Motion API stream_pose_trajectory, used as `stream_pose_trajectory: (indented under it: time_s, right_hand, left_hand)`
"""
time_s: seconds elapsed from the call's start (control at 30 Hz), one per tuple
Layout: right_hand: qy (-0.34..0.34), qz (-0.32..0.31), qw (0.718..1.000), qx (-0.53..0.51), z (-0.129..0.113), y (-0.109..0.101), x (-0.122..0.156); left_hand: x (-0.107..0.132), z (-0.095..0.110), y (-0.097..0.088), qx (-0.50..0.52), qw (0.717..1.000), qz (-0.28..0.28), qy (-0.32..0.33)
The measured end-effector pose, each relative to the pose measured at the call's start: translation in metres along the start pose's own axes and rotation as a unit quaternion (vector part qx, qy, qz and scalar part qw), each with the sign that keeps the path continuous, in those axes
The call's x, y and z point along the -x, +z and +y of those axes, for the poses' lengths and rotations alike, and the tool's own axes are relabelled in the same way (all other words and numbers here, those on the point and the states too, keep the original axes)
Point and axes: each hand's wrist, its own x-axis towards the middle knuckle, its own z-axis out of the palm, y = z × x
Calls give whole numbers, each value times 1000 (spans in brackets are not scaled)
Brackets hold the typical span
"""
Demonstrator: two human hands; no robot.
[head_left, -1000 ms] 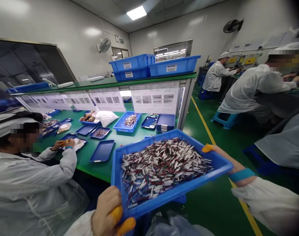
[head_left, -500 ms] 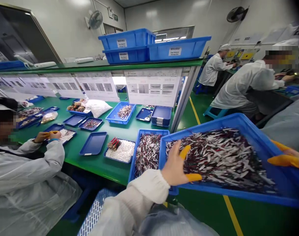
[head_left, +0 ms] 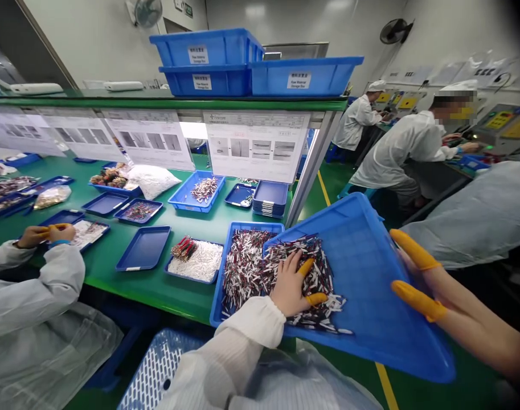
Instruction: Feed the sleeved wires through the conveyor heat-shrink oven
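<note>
The left hand (head_left: 289,285) lies open on wires (head_left: 317,273) in a blue tray (head_left: 362,273); the right hand (head_left: 417,285) grips its rim. The tray tilts.

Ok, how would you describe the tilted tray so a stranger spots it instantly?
Start at the green workbench. Near its edge sits a flat blue tray; tilted above it is another blue tray. Only this one is held up, a hand on its heap of red-and-white pieces.
</note>
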Motion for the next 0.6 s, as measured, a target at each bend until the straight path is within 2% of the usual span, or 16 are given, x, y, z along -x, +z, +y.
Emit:
stream_pose_trajectory:
  time_s: [0.07,0.13,0.23,0.37,0.47,0.6]
  right_hand:
    - [-141,-9,986,91,2,3,-1]
    - [-265,-20,952,154,1,7,-4]
    - [-375,-43,904,201,-7,15,-7]
    - [-426,-83,870,236,-25,26,-7]
    - [-449,-101,853,248,-38,34,-8]
    - [-468,-132,834,260,-50,45,-12]
  left_hand:
    - [3,-4,2,12,999,33,3]
    - [6,-9,4,26,998,54,7]
    - [12,-14,4,55,997,51,26]
    - [22,-10,-5,79,995,11,66]
    - [27,-4,-10,59,996,-10,64]
    - [28,-4,-5,29,998,44,40]
